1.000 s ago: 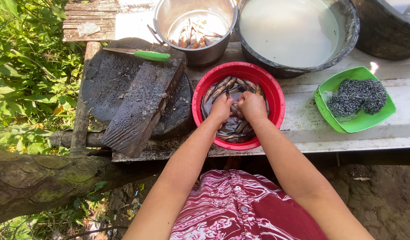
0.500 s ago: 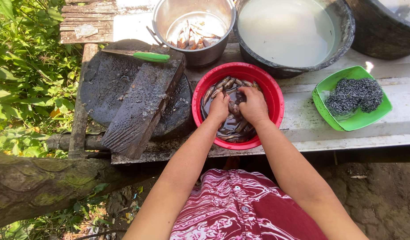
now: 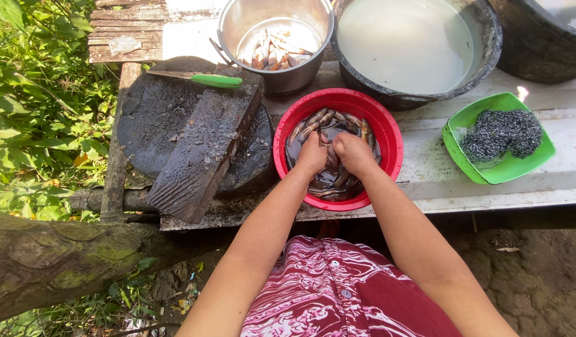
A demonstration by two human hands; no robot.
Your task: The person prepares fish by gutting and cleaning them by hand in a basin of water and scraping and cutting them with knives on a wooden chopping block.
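Together both hands [image 3: 333,153] seemingly grip small fish [image 3: 330,163] inside red bowl [image 3: 387,134].

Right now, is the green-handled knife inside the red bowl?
No, the knife lies on the dark wooden board, left of the red bowl.

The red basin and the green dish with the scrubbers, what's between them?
Only bare, wet bench top lies between the red basin and the green dish, seen in the head view.

2 hands [image 3: 313,153], 1 red bowl [image 3: 387,134], 1 knife [image 3: 207,79] (many fish [image 3: 313,120]).
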